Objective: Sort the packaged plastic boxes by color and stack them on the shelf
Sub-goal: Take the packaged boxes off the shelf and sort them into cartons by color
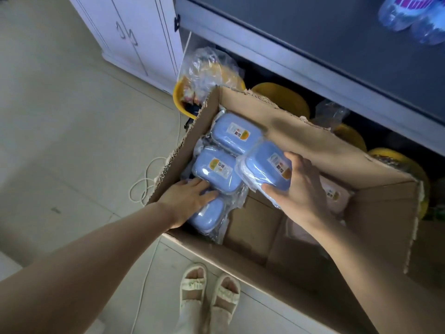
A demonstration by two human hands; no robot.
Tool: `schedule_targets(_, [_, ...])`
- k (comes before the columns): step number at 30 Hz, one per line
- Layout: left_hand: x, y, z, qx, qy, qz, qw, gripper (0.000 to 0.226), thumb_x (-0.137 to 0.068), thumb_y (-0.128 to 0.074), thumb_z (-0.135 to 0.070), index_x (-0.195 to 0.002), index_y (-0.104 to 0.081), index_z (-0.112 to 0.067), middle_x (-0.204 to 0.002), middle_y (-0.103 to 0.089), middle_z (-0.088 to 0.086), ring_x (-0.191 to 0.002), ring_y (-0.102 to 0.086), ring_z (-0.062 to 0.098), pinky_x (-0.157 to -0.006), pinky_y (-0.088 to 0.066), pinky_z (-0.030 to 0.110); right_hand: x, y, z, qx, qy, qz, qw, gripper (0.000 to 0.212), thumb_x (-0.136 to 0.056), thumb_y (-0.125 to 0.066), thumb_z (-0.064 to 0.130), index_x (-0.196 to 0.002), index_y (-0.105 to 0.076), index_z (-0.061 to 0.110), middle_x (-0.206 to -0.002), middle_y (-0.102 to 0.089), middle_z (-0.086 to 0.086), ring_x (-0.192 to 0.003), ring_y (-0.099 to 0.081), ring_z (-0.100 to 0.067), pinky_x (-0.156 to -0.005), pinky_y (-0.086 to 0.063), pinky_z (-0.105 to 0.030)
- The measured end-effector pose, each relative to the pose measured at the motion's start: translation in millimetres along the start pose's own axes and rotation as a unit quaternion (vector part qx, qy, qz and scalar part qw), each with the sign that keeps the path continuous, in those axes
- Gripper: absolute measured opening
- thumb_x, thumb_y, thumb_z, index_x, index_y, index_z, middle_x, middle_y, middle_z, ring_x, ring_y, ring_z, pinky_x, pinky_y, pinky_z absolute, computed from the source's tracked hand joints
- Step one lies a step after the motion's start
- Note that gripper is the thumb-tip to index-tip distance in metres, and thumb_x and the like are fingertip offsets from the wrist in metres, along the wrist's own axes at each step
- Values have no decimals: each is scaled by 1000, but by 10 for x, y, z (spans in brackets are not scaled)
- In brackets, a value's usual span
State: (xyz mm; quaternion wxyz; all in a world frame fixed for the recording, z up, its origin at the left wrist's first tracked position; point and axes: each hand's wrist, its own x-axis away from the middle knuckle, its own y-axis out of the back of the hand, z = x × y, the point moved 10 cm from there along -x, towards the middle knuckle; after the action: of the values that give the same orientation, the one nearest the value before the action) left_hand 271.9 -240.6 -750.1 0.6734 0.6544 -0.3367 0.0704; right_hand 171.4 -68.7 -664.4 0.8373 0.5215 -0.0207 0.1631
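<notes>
I stood over a big open brown cardboard carton [313,141] whose torn, ragged rim rose on every side of my arms, its far wall close against a grey shelf edge [301,75] overhead. Bare cardboard floor showed in the middle of the carton, between the two groups of goods, and that was the only free room inside it. My right hand [301,186] grasped a blue rounded plastic box sealed in clear film [265,165], thumb under its near edge and fingers curled over its labelled top, holding it tilted just above the others. My left hand [190,198] lay with straight, relaxed fingers pressing on a second blue wrapped box [216,169] against the carton's left wall. A third blue box with an orange-and-white label [237,133] lay beyond it in the far corner, and a fourth blue one [207,215] lay just under my left wrist. Pale pink wrapped boxes [337,196] sat partly hidden behind my right forearm. Outside the left wall ran a white cable [144,182] on the pale tiled floor [72,141].
</notes>
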Motion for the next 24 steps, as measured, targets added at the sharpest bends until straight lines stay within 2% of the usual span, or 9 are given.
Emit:
schedule_targets(2, [55,91,-10,10,2,12,1000,84,-81,-69,-26,-148,-18,-23,-147,-25,2,-138,-25,21,-108,-32,35,-87,20,101,3,12,-11,1000,76,-70,-78,36,-134,-41,18,-128,-51,-3,-117,-43,-26,-90,-46,-42])
schedule_targets(6, [214,765,128,35,8,-165,986,67,-53,-85,-34,-111,-60,-12,-114,-59,8,-101,-61,27,-77,-51,35,-367,74,457,32,63,-26,997,72,-72,-77,33,-133,-43,18,-129,-50,2,-120,-40,-24,-88,-42,-37])
schedule_targets(8, [299,1079,345,57,58,-258,963,60,-49,-83,-22,-104,-62,-10,-109,-61,10,-95,-58,29,-72,-50,35,-539,58,639,55,71,-32,995,70,-74,-75,33,-134,-43,19,-130,-48,2,-124,-38,-23,-87,-43,-37])
schedule_targets(10, [371,1276,589,100,133,-308,937,64,-57,-77,-11,-117,-56,-12,-116,-55,9,-102,-49,29,-75,-48,37,-707,-9,796,77,80,-40,993,68,-74,-75,34,-133,-44,19,-131,-47,0,-126,-36,-24,-85,-45,-38])
schedule_targets(14, [329,1107,1050,233,268,-269,896,59,-87,-55,-11,-139,-30,-22,-136,-36,3,-122,-38,28,-86,-44,43,-955,-271,934,151,73,-45,985,62,-73,-77,33,-124,-49,11,-133,-45,-7,-128,-37,-28,-78,-48,-40])
schedule_targets(17, [204,909,1131,253,285,-214,900,54,-90,-50,-10,-137,-26,-19,-134,-41,5,-120,-46,29,-90,-44,44,-1028,-434,964,175,75,-45,981,64,-57,-89,30,-107,-58,6,-122,-53,-15,-114,-50,-34,-63,-52,-39])
schedule_targets(19, [134,793,1122,266,278,-186,904,48,-91,-47,-7,-134,-29,-18,-130,-47,7,-116,-51,33,-90,-45,47,-1025,-507,948,193,88,-46,976,66,-47,-93,29,-99,-62,4,-113,-57,-19,-103,-57,-37,-61,-53,-39])
schedule_targets(21, [104,757,1096,267,271,-177,908,43,-90,-45,-6,-129,-32,-19,-125,-52,7,-108,-55,37,-84,-47,47,-997,-569,933,225,119,-45,966,68,-51,-91,32,-106,-62,3,-117,-56,-22,-104,-55,-39,-75,-52,-43])
schedule_targets(24, [96,747,1092,257,272,-169,912,43,-89,-48,-7,-128,-34,-19,-122,-54,7,-104,-57,38,-80,-48,44,-922,-660,913,266,153,14,952,86,-70,-79,42,-136,-41,3,-144,-35,-22,-131,-34,-41,-105,-34,-50])
